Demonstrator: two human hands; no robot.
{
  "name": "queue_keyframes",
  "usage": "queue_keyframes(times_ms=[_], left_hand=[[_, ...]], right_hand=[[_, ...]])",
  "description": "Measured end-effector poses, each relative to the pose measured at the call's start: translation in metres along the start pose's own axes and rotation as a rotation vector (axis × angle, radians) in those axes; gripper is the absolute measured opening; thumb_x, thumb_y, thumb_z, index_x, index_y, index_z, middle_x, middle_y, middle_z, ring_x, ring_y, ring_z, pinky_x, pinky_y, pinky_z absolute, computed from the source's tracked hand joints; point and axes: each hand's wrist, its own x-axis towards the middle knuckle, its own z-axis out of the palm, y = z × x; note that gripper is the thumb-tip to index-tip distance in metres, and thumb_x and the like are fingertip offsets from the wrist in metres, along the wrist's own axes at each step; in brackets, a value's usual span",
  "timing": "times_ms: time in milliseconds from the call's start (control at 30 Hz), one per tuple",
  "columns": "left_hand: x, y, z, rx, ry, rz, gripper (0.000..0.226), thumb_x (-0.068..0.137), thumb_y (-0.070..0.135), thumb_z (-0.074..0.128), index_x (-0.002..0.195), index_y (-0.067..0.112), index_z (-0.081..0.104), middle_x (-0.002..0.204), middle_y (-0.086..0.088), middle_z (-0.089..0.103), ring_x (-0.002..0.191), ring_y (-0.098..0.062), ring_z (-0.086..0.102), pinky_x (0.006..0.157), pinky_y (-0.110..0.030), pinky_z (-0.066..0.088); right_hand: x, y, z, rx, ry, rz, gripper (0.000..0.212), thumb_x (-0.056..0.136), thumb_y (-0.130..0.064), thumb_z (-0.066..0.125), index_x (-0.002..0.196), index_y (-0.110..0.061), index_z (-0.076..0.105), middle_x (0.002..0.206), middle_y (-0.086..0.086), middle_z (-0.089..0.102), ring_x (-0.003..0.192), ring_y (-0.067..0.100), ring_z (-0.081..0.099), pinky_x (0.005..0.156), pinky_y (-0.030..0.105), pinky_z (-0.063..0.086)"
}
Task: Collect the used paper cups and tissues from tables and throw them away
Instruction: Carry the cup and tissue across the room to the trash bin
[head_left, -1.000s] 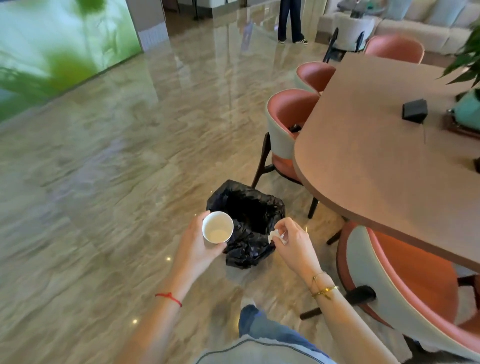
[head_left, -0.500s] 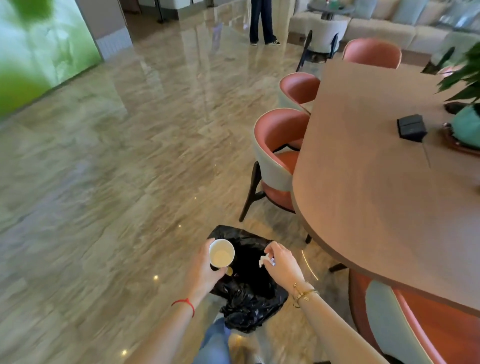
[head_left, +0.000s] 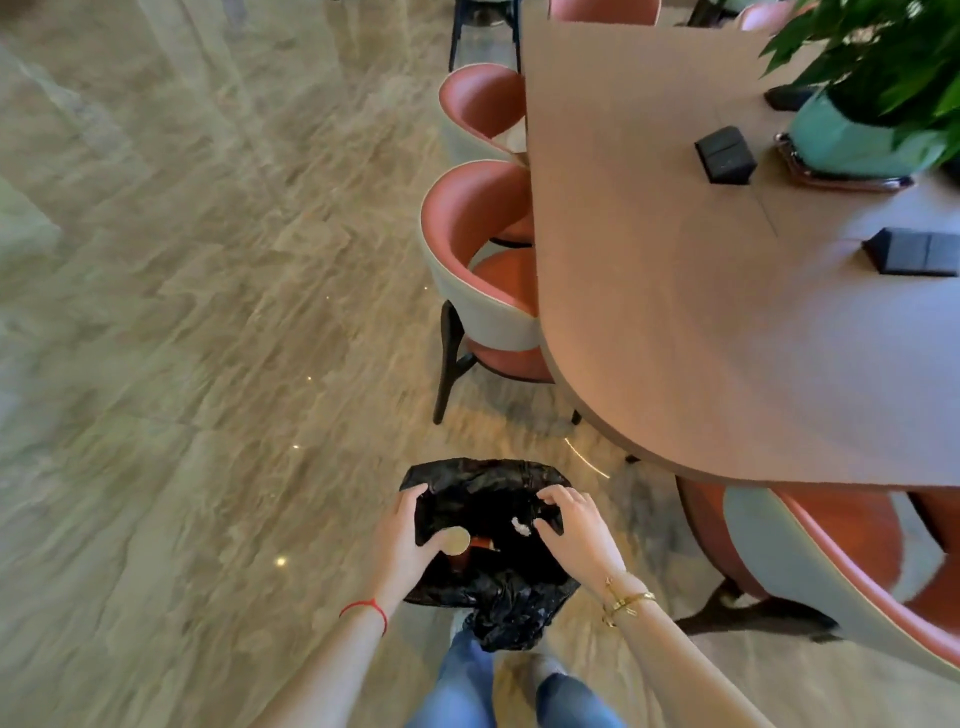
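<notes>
Cup (head_left: 455, 540) and tissue (head_left: 521, 526) now sit in the black bag (head_left: 483, 499), out of your grip; left hand (head_left: 402, 543) holds its rim, right hand (head_left: 576, 530) hangs open above, so this load is binned

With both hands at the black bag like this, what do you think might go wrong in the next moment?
The paper cup sits near the mouth of the black bag, beside the left hand, so it may tip out onto the floor. The small tissue looks loose by the right hand and could flutter out. The bag hangs soft and crumpled; its opening might fold shut.
</notes>
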Motion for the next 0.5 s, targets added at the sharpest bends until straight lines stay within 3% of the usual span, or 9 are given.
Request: queue_keyframes(times_ms=[167, 500], left_hand=[[0.0, 0.01, -0.028, 0.088, 0.008, 0.098, 0.033, 0.084, 0.015, 0.069, 0.117, 0.015, 0.062, 0.116, 0.003, 0.063, 0.11, -0.016, 0.058, 0.093, -0.023, 0.042], [-0.005, 0.058, -0.058, 0.201, -0.099, 0.315, 0.031, 0.089, 0.026, 0.064, 0.121, 0.023, 0.061, 0.118, 0.014, 0.059, 0.103, -0.001, 0.055, 0.083, -0.013, 0.041]], right_hand=[[-0.018, -0.003, -0.008, -0.003, 0.123, 0.005, 0.038, 0.093, -0.034, 0.054, 0.13, -0.026, 0.049, 0.128, -0.007, 0.054, 0.123, 0.013, 0.039, 0.101, 0.029, 0.039], [-0.077, 0.01, -0.038, 0.05, 0.349, 0.098, 0.036, 0.092, -0.034, 0.056, 0.127, -0.029, 0.051, 0.126, -0.011, 0.054, 0.124, 0.011, 0.037, 0.099, 0.025, 0.036]])
